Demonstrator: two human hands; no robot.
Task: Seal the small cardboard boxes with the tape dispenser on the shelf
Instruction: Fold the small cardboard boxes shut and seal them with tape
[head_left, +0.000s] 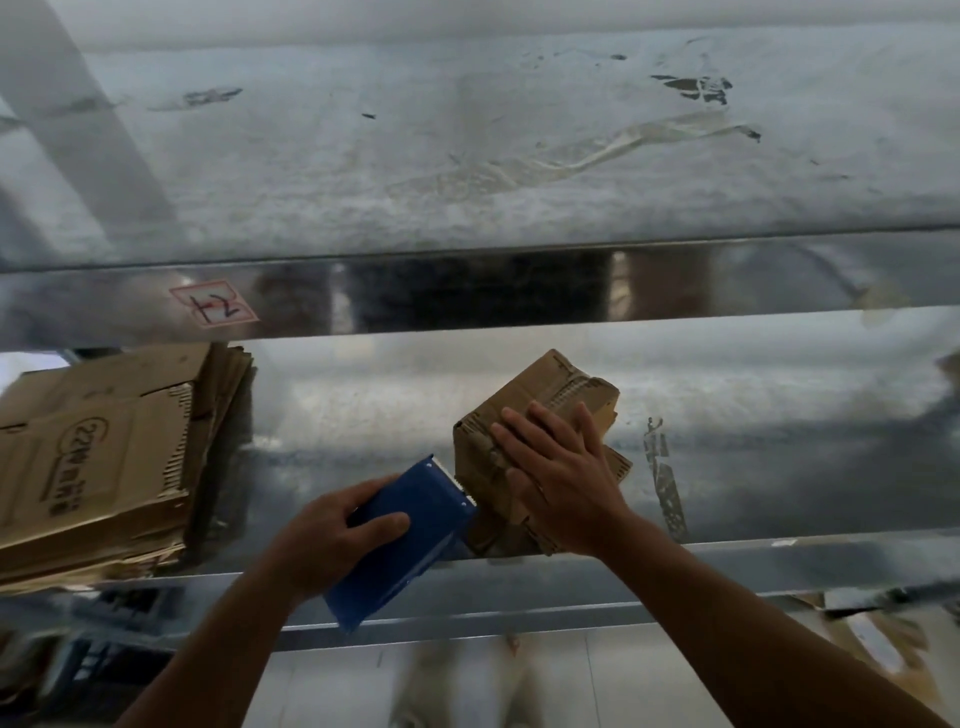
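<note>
A small worn cardboard box (524, 410) stands tilted on the metal shelf (363, 415) near its front edge. My right hand (556, 467) lies flat on top of it, fingers straight and spread, pressing the flaps down. My left hand (332, 540) grips a blue tape dispenser (410, 540). The dispenser's front end touches the box's near left side. No tape roll shows from this angle.
A stack of flattened cardboard boxes (104, 462) lies on the shelf at the left. An upper shelf (467, 156) with a labelled front lip (213, 304) overhangs above. Bare shelf surface stretches right of the box. More cardboard (883, 639) shows below at the lower right.
</note>
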